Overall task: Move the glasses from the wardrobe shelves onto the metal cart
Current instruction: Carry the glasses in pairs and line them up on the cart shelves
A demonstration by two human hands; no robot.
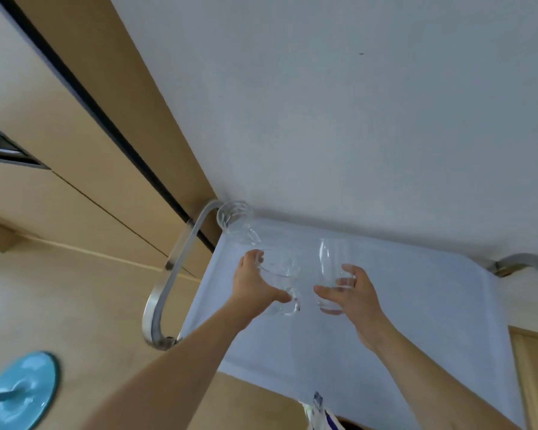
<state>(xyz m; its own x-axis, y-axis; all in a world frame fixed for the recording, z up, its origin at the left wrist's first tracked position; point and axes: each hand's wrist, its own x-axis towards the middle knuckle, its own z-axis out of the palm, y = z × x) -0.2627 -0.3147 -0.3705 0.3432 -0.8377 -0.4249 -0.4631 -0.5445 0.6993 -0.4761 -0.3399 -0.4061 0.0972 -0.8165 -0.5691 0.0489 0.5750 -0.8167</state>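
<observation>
The left hand (255, 287) is gripping a clear glass mug (280, 283), while the right hand (351, 293) is curling around a tall glass (333, 268), both over the metal cart (416, 321). A third glass (235, 223) is sitting at its far left corner.

No readable text, labels, brands or numbers anywhere in the head view. The glasses were plain clear glass — no print or etching visible. A small patterned item (319, 411) at the bottom edge showed blue-and-white markings, but too blurred and too cropped to tell whether they were lettering — nothing legible on it.
</observation>
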